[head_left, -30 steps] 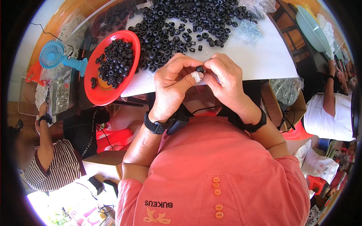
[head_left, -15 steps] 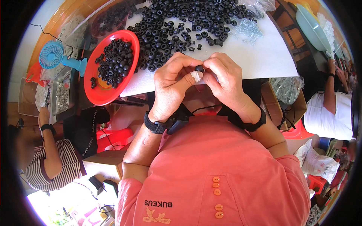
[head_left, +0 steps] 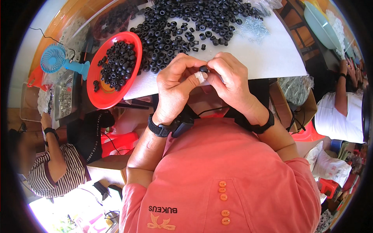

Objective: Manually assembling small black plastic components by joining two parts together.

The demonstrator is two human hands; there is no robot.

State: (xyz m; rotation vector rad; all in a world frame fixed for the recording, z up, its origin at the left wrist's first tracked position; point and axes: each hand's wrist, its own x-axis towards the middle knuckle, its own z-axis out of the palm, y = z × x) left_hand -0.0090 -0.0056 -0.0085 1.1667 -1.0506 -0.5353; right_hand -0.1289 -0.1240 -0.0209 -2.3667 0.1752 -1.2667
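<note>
A small round black part [head_left: 203,69], like a cap or bead, is pinched where my two hands meet above the table's near edge. My left hand [head_left: 175,77] holds it between thumb and fingers, and white tape [head_left: 199,77] wraps the thumb. From the other side my right hand [head_left: 230,77] grips it with its thumb and forefinger. Beyond my hands, a big heap of similar black parts [head_left: 171,39], many with a hole, lies on the white tabletop [head_left: 268,58]. More of them fill a tilted red bowl [head_left: 106,101] at the left.
Tiny clear pieces [head_left: 252,30] lie right of the heap, near a clear plastic bag [head_left: 266,6]. A blue fan [head_left: 54,58] stands past the bowl. Below the table's right side is a cardboard box [head_left: 283,106]. Two people work at the sides, one in a striped shirt [head_left: 54,171].
Both hands stay pinched on the black part and have barely shifted. The view has moved slightly.
</note>
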